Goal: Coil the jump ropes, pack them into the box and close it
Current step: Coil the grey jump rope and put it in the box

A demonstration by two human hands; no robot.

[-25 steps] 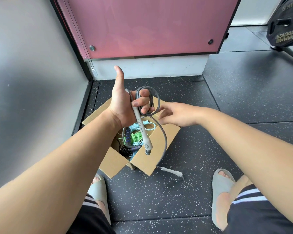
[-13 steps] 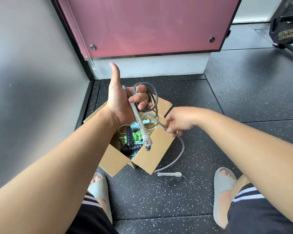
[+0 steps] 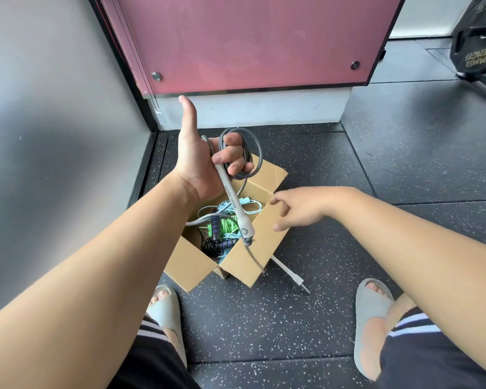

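Above the box (image 3: 244, 265), grips a grey rope (image 3: 242, 130) in the left hand (image 3: 197, 169): fingers curled round coil and handle (image 3: 232, 197), thumb straight up. Cannot count the loops behind those fingers; loses the trailing cord in blur below the handle. Holds nothing in the right hand (image 3: 300, 210), fingers loosely spread, just right of the handle and apart from it. Finds the second handle (image 3: 288, 272) on the floor (image 3: 292, 318), beside the box. Sees a green rope (image 3: 227, 227), teal rope (image 3: 246, 201) and black rope (image 3: 209, 245) tangled inside, flaps unfolded.

The box (image 3: 244, 265) flap hides one end of the floor handle (image 3: 288, 272) (the hanging cord (image 3: 254, 256) is blurred).
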